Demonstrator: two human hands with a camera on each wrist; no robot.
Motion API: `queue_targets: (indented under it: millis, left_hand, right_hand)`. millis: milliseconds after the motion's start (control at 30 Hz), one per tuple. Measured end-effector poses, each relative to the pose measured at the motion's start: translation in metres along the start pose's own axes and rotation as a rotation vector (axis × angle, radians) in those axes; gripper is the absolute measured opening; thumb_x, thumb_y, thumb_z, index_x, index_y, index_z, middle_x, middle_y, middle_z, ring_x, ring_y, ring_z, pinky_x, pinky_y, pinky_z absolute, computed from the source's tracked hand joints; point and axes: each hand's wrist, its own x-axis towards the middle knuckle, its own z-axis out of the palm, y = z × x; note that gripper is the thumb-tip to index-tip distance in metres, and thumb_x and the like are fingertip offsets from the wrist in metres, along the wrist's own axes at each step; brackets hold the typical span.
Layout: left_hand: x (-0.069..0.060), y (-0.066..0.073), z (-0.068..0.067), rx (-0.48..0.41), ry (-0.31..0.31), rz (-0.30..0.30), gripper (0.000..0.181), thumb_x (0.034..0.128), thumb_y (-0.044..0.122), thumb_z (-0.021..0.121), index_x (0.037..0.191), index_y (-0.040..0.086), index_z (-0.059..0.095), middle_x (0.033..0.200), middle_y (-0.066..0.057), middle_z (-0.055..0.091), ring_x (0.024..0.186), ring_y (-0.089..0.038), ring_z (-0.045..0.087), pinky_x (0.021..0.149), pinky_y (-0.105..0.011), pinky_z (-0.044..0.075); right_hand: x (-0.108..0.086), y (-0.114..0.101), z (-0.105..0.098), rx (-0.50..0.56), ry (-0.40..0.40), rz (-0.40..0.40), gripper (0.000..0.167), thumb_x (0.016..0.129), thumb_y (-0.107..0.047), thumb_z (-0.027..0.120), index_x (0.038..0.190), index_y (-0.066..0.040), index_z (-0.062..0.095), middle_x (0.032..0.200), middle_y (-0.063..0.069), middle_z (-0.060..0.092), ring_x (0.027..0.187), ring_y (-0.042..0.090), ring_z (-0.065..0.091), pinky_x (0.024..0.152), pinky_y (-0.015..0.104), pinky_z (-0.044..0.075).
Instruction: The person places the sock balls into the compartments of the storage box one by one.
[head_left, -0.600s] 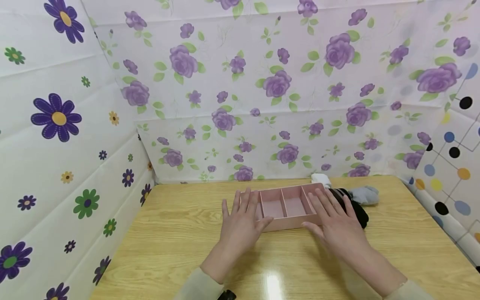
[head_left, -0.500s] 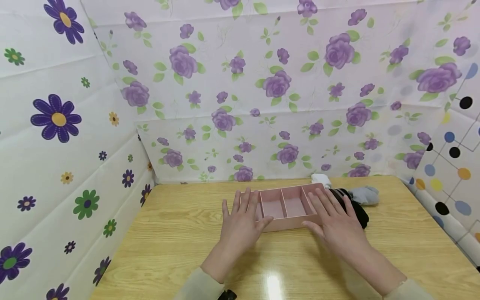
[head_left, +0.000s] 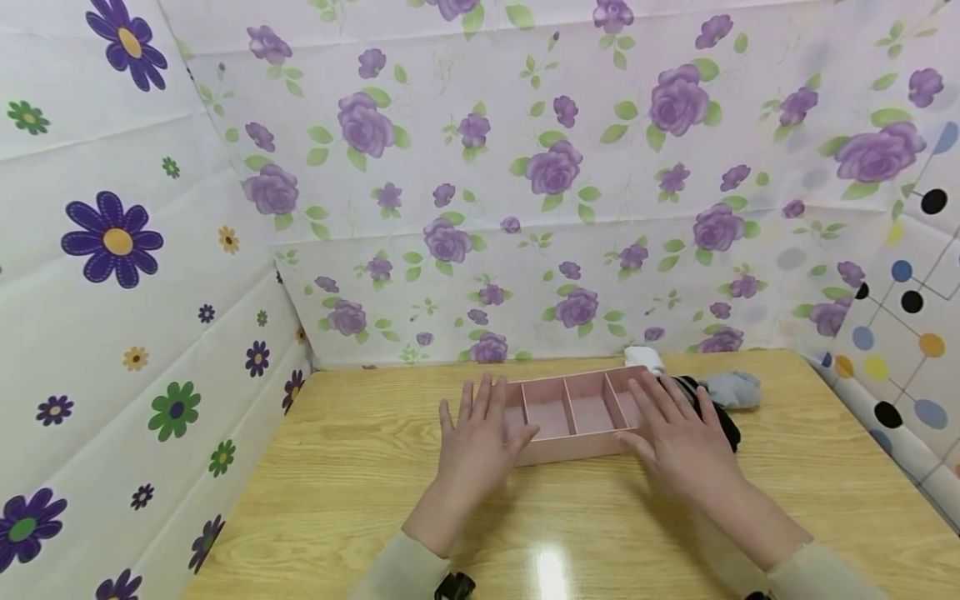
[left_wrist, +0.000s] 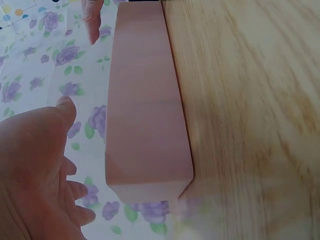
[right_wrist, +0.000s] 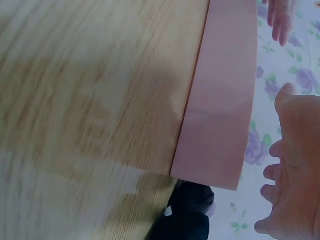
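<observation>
A pink box (head_left: 573,450) with several compartments lies on the wooden table, its long side facing me. My left hand (head_left: 474,450) is over the box's left end, fingers straight and spread, holding nothing. Over the right end is my right hand (head_left: 686,446), likewise with straight, spread fingers and nothing in its grasp. In the left wrist view, a gap shows between the thumb and the box's plain front wall (left_wrist: 145,100). The right wrist view also shows that hand apart from the box. The visible compartments hold nothing; the hands cover parts of both ends.
Bundled cloth items, perhaps rolled socks, lie just right of the box: a white one (head_left: 643,360) behind, a grey one (head_left: 731,390), and black cloth (head_left: 730,429) partly behind my right hand. Flowered sheeting (head_left: 420,292) walls the table's back.
My hands have drawn slightly apart, the left moving left and the right moving right, uncovering more of the compartments. The box and cloth bundles stay in place.
</observation>
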Motion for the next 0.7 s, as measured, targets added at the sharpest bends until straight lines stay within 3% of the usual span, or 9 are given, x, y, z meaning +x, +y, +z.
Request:
queue_targets:
  millis: [200, 700]
  left_hand:
    - [0.004, -0.006, 0.006, 0.002, -0.011, -0.014, 0.098, 0.1076, 0.079, 0.04, 0.179, 0.016, 0.015, 0.184, -0.01, 0.013, 0.169, -0.039, 0.005, 0.128, -0.076, 0.003]
    - [0.006, -0.017, 0.014, -0.034, -0.033, -0.062, 0.104, 0.106, 0.081, 0.041, 0.179, 0.012, 0.015, 0.183, -0.014, 0.014, 0.168, -0.041, 0.008, 0.127, -0.078, 0.007]
  right_hand:
    - [0.003, 0.008, 0.004, 0.009, -0.011, 0.008, 0.082, 0.113, -0.059, 0.053, 0.174, -0.008, 0.033, 0.181, 0.017, 0.025, 0.166, 0.043, 0.02, 0.127, 0.076, 0.012]
    - [0.011, 0.014, 0.005, 0.027, -0.097, 0.068, 0.086, 0.114, -0.066, 0.043, 0.176, -0.008, 0.028, 0.182, 0.02, 0.02, 0.167, 0.044, 0.017, 0.127, 0.078, 0.008]
